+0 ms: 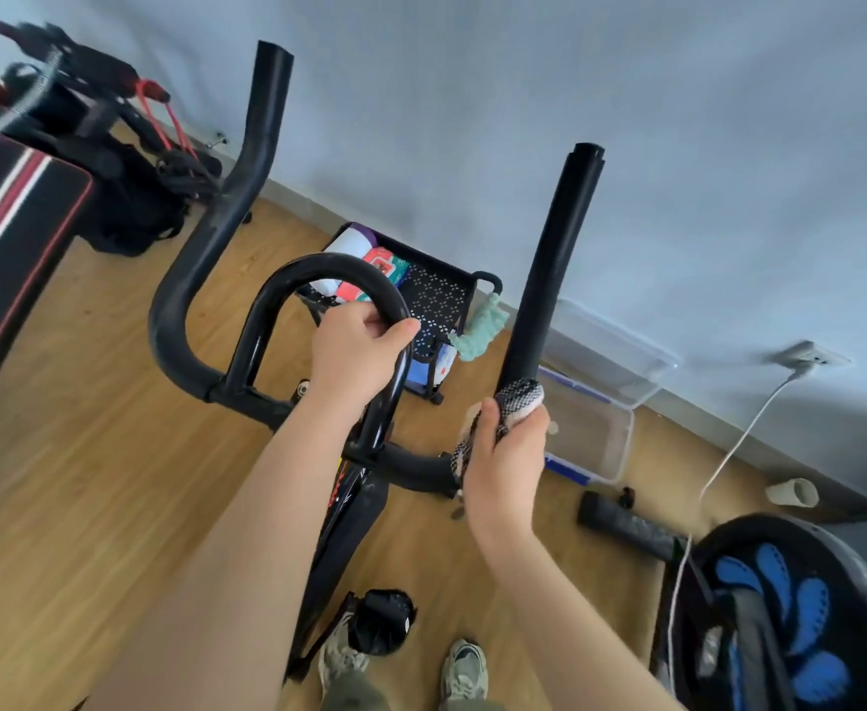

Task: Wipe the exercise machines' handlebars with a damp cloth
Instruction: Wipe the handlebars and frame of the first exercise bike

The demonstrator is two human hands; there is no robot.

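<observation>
The right hand's [508,454] fingers [535,423] and thumb are curled tight round a checked black-and-white cloth [519,395]. The cloth is wrapped round the lowest part of the right handlebar's [554,259] upright foam grip, just above its bend. The loose end of the cloth hangs down past the heel of the hand.

The left hand's [359,351] fingers [364,315] are closed over the right side of the glossy black centre loop bar [313,266], with the thumb pressed against the bar. The left handlebar [215,223] curves up and away at the far left of the exercise bike.

Below the bars, the bike frame slopes down to a black pedal [382,620], beside two pale sneakers [464,669] on the wooden floor [87,479].

Along the floor's far edge by the wall stands a black mesh cart [439,295] holding packets. A mint green cloth [480,325] hangs from its side. Just to the right of it lies a clear plastic box [595,443], and its lid [616,346] leans on the wall. Further right, a white cable [744,438] runs from a wall socket [806,354], and a paper cup [793,492] lies on its side.

A second machine [780,608] with blue markings fills the near right corner. A striped padded bench [5,223] sits at the left edge.
</observation>
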